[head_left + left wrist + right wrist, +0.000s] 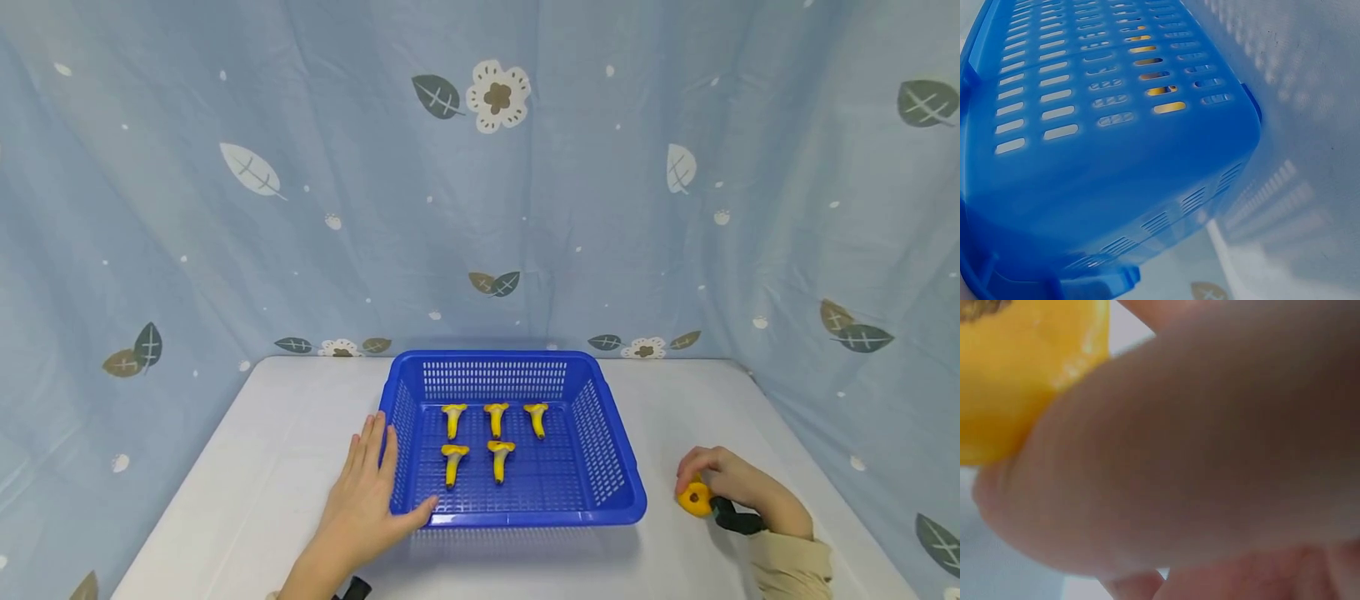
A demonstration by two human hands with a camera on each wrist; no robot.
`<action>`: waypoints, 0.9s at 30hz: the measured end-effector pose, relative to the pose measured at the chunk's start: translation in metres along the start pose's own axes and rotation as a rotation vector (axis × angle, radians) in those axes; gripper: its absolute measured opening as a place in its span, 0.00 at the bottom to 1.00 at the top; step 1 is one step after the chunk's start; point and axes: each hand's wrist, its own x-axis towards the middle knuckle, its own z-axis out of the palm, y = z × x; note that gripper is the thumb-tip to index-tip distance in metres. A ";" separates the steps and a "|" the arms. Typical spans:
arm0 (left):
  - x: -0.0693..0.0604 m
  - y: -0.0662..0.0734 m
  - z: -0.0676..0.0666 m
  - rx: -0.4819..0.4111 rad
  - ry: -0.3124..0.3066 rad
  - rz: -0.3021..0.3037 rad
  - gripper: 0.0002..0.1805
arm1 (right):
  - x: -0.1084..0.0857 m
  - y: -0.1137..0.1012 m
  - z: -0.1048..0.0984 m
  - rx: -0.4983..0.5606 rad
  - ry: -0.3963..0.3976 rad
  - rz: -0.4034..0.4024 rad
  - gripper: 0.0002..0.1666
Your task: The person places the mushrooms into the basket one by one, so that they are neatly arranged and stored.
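A blue plastic basket [517,518] stands on the table, with several yellow toy mushrooms [499,461] laid out in two rows on its floor. My left hand [362,504] rests along its left rim, fingers straight, the thumb reaching over the front left corner. The left wrist view shows the slotted outer wall of the basket [1116,169], with bits of yellow behind the slots. Right of the basket, my right hand [723,479] pinches a round yellow-orange thing with a brown spot [693,502]. In the right wrist view, the thumb [1147,450] presses against that glossy thing [1022,381].
A white table [247,467] carries everything. Behind it and at both sides hangs a light blue curtain [360,167] with leaf and flower prints. A black wrist mount [737,518] sits on the right wrist, and part of another [356,588] shows by the left one.
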 end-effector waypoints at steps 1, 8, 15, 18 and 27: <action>0.000 0.000 0.000 0.000 0.000 0.000 0.61 | 0.000 0.000 0.000 -0.004 0.002 0.003 0.22; -0.001 -0.001 0.000 0.006 -0.003 -0.001 0.61 | -0.002 0.001 -0.001 0.119 -0.054 0.050 0.20; 0.000 -0.001 0.000 0.005 -0.001 -0.005 0.61 | 0.001 0.001 -0.002 0.211 -0.104 -0.004 0.19; 0.000 -0.001 -0.001 0.003 0.000 -0.003 0.61 | 0.003 -0.001 0.000 0.217 -0.112 -0.016 0.16; -0.001 -0.001 0.000 0.008 0.016 0.006 0.61 | 0.008 -0.005 0.005 0.159 -0.066 0.040 0.12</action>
